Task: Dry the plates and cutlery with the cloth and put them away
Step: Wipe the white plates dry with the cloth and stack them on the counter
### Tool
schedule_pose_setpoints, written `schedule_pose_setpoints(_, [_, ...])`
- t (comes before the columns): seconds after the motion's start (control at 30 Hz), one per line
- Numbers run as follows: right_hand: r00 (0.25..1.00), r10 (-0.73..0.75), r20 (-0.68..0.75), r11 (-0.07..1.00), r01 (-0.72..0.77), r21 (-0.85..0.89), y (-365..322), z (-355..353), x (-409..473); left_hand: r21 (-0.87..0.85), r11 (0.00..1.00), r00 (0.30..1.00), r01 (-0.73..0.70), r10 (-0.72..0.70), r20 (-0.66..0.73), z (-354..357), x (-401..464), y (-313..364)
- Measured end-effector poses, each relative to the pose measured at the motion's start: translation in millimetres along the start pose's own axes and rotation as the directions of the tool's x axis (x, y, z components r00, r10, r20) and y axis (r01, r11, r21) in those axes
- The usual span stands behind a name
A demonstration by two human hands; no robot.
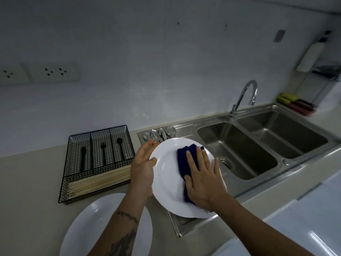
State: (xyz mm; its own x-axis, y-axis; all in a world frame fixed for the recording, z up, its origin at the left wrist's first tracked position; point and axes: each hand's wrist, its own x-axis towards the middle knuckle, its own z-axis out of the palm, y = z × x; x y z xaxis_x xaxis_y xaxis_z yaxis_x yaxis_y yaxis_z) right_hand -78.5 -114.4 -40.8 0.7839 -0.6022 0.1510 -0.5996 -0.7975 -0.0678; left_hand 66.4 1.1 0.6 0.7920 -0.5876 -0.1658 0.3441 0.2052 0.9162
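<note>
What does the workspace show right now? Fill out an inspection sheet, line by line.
Surface: pale countertop with a steel double sink set into it.
Job's things: white plate held over the drainboard; blue cloth lies on it; second white plate on the counter; wet spoons and forks piled on the drainboard; black wire cutlery tray holding chopsticks.
Clutter: sponges at the sink's far corner.
Grippers: left hand grips the plate's rim; right hand presses the cloth flat.
Cables: nothing seen.
Surroundings: tiled wall, wall sockets, faucet.
</note>
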Motion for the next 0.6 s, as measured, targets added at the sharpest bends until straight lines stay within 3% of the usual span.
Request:
schedule_pose_setpoints(0.07, [0.999,0.007,0.045,0.997,-0.01,0.071,-15,-5,-16,-0.012,1.0,0.999,-0.009,0.008,-0.031,-4,-2,1])
schedule_pose_setpoints(0.17, [0.976,-0.137,0.168,0.97,0.098,0.221,-37,-13,-36,-0.024,1.0,0.999,-0.006,0.005,-0.04,-6,-2,0])
schedule_pose_setpoints(0.3, [0.957,-0.281,0.07,0.929,0.253,0.27,-49,-17,-11,-0.033,0.999,1.0,0.01,-0.009,0.026,-1,-3,2])
schedule_pose_setpoints(0.37, [0.969,-0.246,0.003,0.954,0.242,0.177,-43,-17,12,-0.058,0.998,0.999,0.005,-0.002,0.044,-1,-6,6])
schedule_pose_setpoints(0.47, [0.989,-0.106,-0.099,0.994,0.108,0.017,-25,-25,34,-0.07,0.997,0.999,-0.027,0.028,0.022,-5,-14,18])
schedule_pose_setpoints(0.6, [0.986,0.101,-0.131,0.987,-0.082,0.14,-5,-34,32,-0.092,0.992,0.996,-0.087,0.085,-0.028,-13,-19,28])
